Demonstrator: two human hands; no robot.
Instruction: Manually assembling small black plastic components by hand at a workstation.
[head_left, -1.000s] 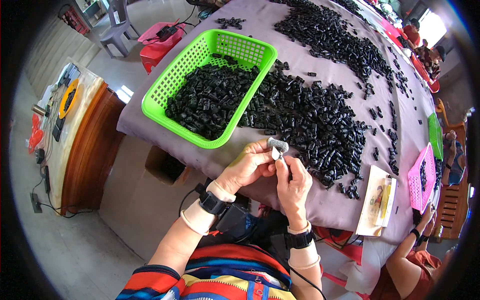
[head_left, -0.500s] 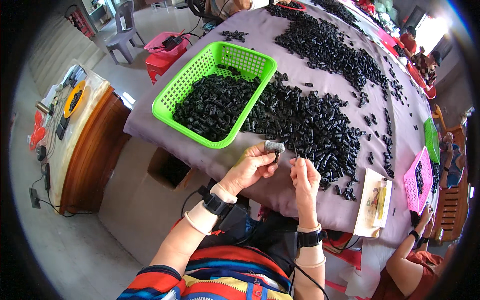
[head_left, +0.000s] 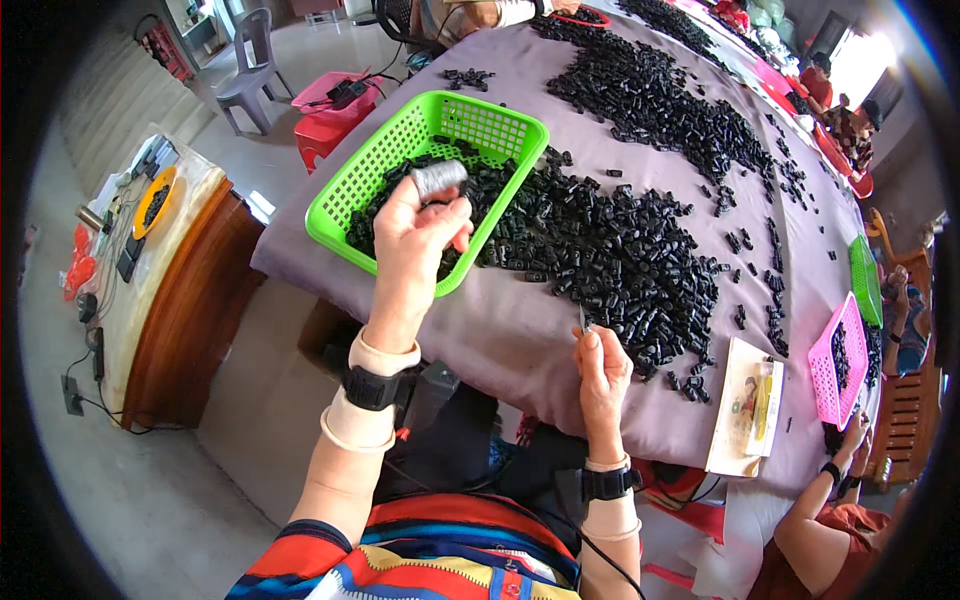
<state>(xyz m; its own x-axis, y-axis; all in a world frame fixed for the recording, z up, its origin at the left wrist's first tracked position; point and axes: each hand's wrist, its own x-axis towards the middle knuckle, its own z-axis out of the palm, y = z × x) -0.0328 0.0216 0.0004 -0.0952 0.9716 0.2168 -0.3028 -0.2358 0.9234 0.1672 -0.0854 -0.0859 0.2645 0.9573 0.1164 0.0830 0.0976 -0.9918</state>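
Note:
Over the green basket (head_left: 330, 240), which is partly filled with small black plastic parts (head_left: 385, 185), my left hand (head_left: 415, 230) reaches forward. A grey wrap (head_left: 438, 180) covers one of its fingertips. Its index finger and thumb are apart, and no part shows clearly between them against the black pile behind. My right hand (head_left: 602, 375) stays near the table's front edge, thumb and fingers pinched on a thin pointed metal tool (head_left: 583, 318), whose tip points up; its handle is hidden. Just beyond lies a heap of black parts (head_left: 610, 250).
At right on the cloth-covered table (head_left: 480, 350) are a flat board (head_left: 735, 410) with a yellow packet (head_left: 764, 408) and a pink basket (head_left: 826, 385). A co-worker's arm (head_left: 805, 525) is at lower right. Another black heap (head_left: 650, 95) spreads across the far side. A wooden desk (head_left: 185, 300) stands at left.
My left hand has moved forward and left from near my right hand to above the green basket, carrying a black part away. My right hand has shifted slightly down, still holding the tool.

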